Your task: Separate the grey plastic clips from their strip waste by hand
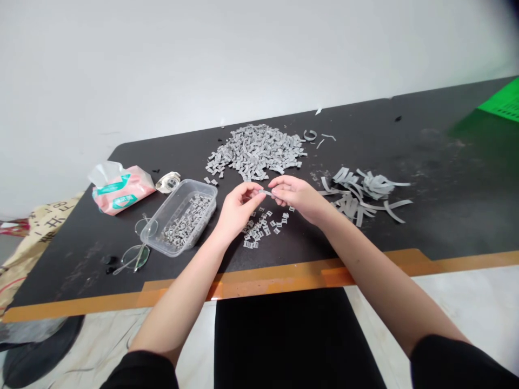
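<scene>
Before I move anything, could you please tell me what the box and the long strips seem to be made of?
The box looks like thin clear plastic, smooth and glossy: the small pieces show through its wall. The strips look like matte grey woven fabric, as they bend and curl, though flexible plastic is possible.

Front right tabletop (405, 237): open | Left: container (178, 216), glasses (135, 257) block | Far right: unclear

At the centre of the frame, two bare hands, the left hand (239, 208) and the right hand (294, 197), are pinching a small grey strip piece (266, 193) between them. Just above, a heap of short grey folded pieces (259, 148) is lying on the black table (438, 178).
</scene>
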The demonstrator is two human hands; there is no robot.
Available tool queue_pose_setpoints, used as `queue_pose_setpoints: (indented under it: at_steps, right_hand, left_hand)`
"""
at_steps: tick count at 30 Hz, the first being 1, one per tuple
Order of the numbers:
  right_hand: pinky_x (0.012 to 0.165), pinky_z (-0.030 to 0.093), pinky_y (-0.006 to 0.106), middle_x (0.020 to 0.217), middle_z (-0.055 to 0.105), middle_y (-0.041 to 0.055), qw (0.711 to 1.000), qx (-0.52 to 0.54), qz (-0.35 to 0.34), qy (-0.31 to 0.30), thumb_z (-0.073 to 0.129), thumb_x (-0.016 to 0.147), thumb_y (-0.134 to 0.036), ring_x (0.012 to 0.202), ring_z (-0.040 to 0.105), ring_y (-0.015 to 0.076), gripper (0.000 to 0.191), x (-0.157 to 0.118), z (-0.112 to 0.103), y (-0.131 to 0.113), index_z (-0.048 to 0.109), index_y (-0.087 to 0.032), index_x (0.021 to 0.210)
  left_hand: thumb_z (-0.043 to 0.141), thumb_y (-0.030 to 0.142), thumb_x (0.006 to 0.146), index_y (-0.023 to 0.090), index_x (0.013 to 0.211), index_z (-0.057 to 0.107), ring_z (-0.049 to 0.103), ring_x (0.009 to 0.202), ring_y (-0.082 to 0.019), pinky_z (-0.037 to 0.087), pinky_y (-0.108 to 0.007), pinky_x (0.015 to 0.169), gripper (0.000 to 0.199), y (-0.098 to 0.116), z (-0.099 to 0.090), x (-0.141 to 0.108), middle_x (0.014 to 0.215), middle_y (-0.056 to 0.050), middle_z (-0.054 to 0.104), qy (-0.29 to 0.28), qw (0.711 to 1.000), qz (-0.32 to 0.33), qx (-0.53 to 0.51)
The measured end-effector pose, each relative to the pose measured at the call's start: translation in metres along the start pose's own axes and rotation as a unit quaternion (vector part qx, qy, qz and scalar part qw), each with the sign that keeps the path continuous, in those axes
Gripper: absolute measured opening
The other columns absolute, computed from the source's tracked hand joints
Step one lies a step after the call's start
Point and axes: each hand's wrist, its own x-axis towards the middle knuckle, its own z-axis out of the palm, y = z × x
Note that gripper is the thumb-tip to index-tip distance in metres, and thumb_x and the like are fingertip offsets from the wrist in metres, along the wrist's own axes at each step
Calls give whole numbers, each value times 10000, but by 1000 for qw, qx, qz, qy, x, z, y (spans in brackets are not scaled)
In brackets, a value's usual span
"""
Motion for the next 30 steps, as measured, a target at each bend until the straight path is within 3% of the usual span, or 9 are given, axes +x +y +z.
queue_pose_setpoints:
  at_steps: [6, 12, 19, 24, 27, 30]
  right_hand:
    - [575, 386, 271, 695, 610, -23, 1000, 25, -12, 0, 770, 658, -298, 573, 493, 98, 266, 1, 0, 2, 634, -175, 851]
    - [594, 396, 292, 650, 592, -23, 995, -64, -60, 49, 747, 671, -307, 585, 497, 117, 184, 2, 1, 3, 637, -189, 761]
    - [591, 384, 283, 639, 611, -22, 997, -52, -44, 20, 751, 674, -295, 571, 500, 110, 182, 1, 4, 4, 648, -178, 768]
    - [626, 416, 273, 726, 660, -3, 999, 21, -31, -4, 704, 759, -299, 629, 546, 112, 170, -1, -1, 1, 729, -177, 875]
    - [681, 440, 274, 796, 704, 11, 998, 17, -47, -45, 738, 740, -229, 696, 578, 121, 187, -3, -5, -3, 770, -192, 920]
    - [688, 445, 277, 761, 706, 10, 997, 8, -58, -44, 768, 730, -226, 691, 577, 125, 154, -4, -6, -4, 781, -188, 879]
  left_hand:
    - [737, 320, 770, 178, 890, 663, 571, 725, -130, 454, -260, 707, 200, 0, 4, -3, 806, 0, 637, -35, 999, -17, -5]
    - [728, 323, 759, 168, 920, 665, 614, 729, -139, 492, -278, 735, 232, 1, 3, -1, 771, 1, 653, -29, 997, -52, -47]
    - [702, 290, 807, 167, 903, 695, 582, 736, -130, 453, -271, 721, 156, 2, 3, -6, 824, -13, 691, -49, 994, -40, 87]
    - [779, 321, 731, 154, 894, 695, 603, 699, -121, 475, -275, 716, 247, 5, 1, -3, 797, -9, 711, -45, 995, -68, -62]
    - [846, 311, 654, 150, 855, 718, 605, 661, -111, 490, -278, 707, 287, 8, -1, -1, 741, 0, 708, -45, 985, -91, -141]
    - [882, 275, 625, 151, 833, 743, 605, 640, -95, 486, -254, 683, 279, 11, -2, -1, 694, 10, 706, -56, 971, -108, -208]
